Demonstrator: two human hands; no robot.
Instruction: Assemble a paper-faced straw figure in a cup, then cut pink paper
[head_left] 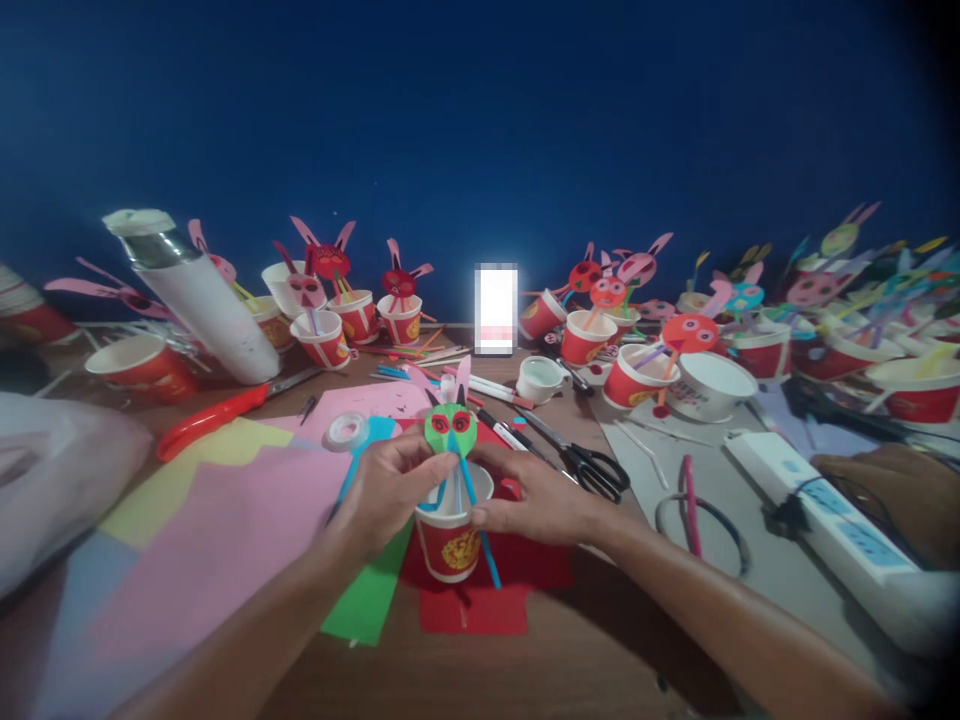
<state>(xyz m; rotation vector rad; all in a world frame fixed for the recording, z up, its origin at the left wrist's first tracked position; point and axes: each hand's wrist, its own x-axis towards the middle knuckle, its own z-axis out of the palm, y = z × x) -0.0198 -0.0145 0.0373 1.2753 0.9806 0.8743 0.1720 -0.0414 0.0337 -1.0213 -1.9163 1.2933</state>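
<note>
- Your left hand (390, 485) has the green face (450, 437) pinched at its lower edge, right above the cup (448, 548)!
- Your right hand (540, 495) is at the cup's right rim; can't tell if it grips.
- A blue straw (489, 560) slants down past the cup's front.
- Red paper (474, 612) lies beneath, scissors (596, 468) off to your right.

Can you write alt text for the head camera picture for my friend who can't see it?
The left hand holds a pink-eared green paper face at a red cup, with the right hand by the cup's rim. Coloured paper and black scissors lie on the table, with more cups and paper faces behind.
</note>
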